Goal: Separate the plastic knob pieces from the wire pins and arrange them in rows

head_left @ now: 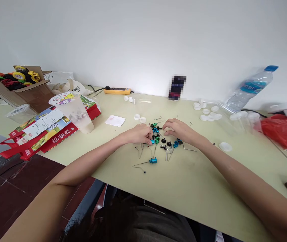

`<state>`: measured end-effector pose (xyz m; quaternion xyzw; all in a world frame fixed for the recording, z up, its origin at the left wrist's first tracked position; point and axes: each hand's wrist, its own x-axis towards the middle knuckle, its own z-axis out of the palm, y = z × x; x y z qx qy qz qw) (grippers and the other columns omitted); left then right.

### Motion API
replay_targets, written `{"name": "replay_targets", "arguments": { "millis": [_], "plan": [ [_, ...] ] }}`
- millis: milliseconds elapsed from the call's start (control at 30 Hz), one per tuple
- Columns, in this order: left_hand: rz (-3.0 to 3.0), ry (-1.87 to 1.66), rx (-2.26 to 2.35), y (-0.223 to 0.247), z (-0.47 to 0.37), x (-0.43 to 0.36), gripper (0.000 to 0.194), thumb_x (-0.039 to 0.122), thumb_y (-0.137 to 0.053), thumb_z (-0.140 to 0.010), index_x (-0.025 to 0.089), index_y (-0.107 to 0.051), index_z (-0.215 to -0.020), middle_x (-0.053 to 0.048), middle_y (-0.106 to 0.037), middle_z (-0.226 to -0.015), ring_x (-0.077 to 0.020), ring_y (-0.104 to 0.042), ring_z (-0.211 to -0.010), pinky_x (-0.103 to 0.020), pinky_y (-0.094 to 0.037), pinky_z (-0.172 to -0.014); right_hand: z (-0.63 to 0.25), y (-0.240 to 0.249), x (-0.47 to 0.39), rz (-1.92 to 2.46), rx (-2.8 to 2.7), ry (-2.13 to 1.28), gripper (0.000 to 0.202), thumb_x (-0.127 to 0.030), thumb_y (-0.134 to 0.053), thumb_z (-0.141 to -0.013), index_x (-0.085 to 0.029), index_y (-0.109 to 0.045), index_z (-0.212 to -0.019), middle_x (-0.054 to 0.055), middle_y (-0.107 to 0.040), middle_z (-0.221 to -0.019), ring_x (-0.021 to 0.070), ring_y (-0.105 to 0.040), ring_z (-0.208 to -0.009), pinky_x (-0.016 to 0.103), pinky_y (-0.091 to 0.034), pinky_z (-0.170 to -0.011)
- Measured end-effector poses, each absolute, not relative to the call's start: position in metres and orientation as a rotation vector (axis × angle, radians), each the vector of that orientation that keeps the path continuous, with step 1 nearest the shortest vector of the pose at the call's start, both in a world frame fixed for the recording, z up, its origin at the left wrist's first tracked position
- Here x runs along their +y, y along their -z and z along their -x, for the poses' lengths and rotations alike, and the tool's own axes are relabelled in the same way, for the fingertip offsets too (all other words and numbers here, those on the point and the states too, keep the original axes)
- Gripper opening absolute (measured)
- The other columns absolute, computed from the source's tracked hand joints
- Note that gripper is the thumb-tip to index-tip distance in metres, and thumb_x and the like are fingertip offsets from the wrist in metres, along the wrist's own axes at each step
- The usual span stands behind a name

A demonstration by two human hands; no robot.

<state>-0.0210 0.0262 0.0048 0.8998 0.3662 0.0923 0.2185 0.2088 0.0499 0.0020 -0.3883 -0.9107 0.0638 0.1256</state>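
On the pale green table lies a loose pile of small blue, green and black parts with thin bent metal wires. My left hand is at the pile's left side, its fingers curled together against a blue part; whether it grips that part is hidden. My right hand hovers over the pile's right side with its fingers bent and apart, and nothing shows between them. Black round parts sit below it. Nearer the front edge lies a separate blue part with a long wire.
At left stand a cup, a red bag and a cardboard box of toys. Behind are a yellow power strip and a phone. White caps, a water bottle and red plastic lie at right.
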Motion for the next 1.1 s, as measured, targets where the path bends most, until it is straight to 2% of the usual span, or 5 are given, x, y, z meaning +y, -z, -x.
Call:
{"name": "replay_targets", "arguments": {
  "millis": [133,267,600,767,1100],
  "plan": [
    [-2.436,-0.395,1.087,-0.003,0.02,0.028,0.024,0.041,-0.068,-0.073,0.018,-0.064,-0.076,0.001,-0.06,-0.07,-0.0146,-0.055,-0.066,-0.024,-0.034,-0.057,-0.185,-0.002,0.062,1.083,-2.68,-0.037,0.028,-0.008,-0.042,-0.085,-0.017,-0.061,-0.104,0.015,-0.06,-0.106,0.028,-0.051,-0.101,0.04,-0.039,-0.084],
    [-2.419,-0.715,1.238,-0.003,0.023,0.033,0.012,0.029,-0.056,-0.083,0.018,-0.061,-0.081,0.0,-0.063,-0.073,-0.0162,-0.057,-0.07,-0.027,-0.039,-0.062,-0.165,0.0,0.083,1.05,-2.754,-0.032,0.017,-0.005,-0.051,-0.079,-0.018,-0.061,-0.083,0.012,-0.064,-0.086,0.0262,-0.056,-0.09,0.035,-0.04,-0.075],
    [-1.918,-1.093,1.103,0.002,0.015,0.035,0.035,0.043,-0.059,-0.081,0.012,-0.063,-0.097,-0.006,-0.068,-0.086,-0.0178,-0.063,-0.079,-0.028,-0.048,-0.071,-0.163,-0.026,0.039,1.024,-2.388,-0.512,0.024,-0.025,-0.045,-0.087,-0.025,-0.036,-0.11,-0.001,-0.066,-0.081,0.0164,-0.06,-0.069,0.029,-0.044,-0.063],
    [-1.915,-1.333,1.089,-0.004,0.014,0.03,0.03,0.036,-0.06,-0.082,0.014,-0.06,-0.102,-0.007,-0.066,-0.092,-0.0157,-0.062,-0.079,-0.027,-0.047,-0.072,-0.156,-0.038,0.024,1.014,-2.083,-0.925,0.028,-0.029,-0.053,-0.083,-0.026,-0.037,-0.106,0.0,-0.066,-0.081,0.0171,-0.064,-0.068,0.03,-0.048,-0.061],
    [-2.564,-1.107,1.162,-0.014,0.016,0.014,0.03,0.024,-0.049,-0.09,0.021,-0.037,-0.118,-0.003,-0.062,-0.092,-0.0136,-0.059,-0.077,-0.023,-0.043,-0.066,-0.155,-0.05,0.019,1.234,-2.331,-0.458,0.046,-0.058,-0.036,-0.089,-0.02,-0.046,-0.064,0.0,-0.05,-0.056,0.0142,-0.045,-0.053,0.028,-0.027,-0.052]
  ]
}}
